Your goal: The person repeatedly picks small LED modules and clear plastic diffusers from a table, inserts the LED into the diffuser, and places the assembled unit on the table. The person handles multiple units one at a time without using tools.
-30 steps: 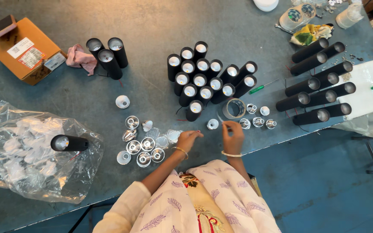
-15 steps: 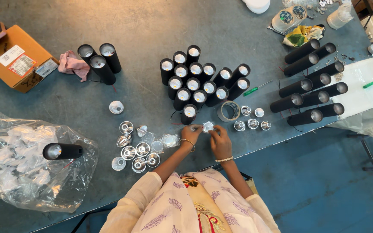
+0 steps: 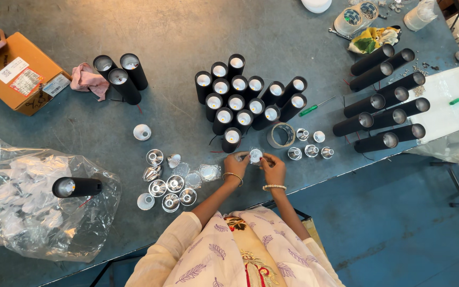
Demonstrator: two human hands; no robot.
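Both hands meet at the near table edge, just in front of the upright cluster of black cylinder lamp housings (image 3: 248,98): left hand (image 3: 236,164) and right hand (image 3: 273,167) each pinch a side of a small round silver reflector (image 3: 255,155) with fingers closed on it. Left of that cluster sit loose shiny reflector cups (image 3: 168,180), and further left a clear plastic bag (image 3: 27,212) with one black housing on it. Right of the cluster is a tape roll (image 3: 281,135), then black tubes lying on their sides (image 3: 383,101). Far left of it, a cardboard box (image 3: 17,74).
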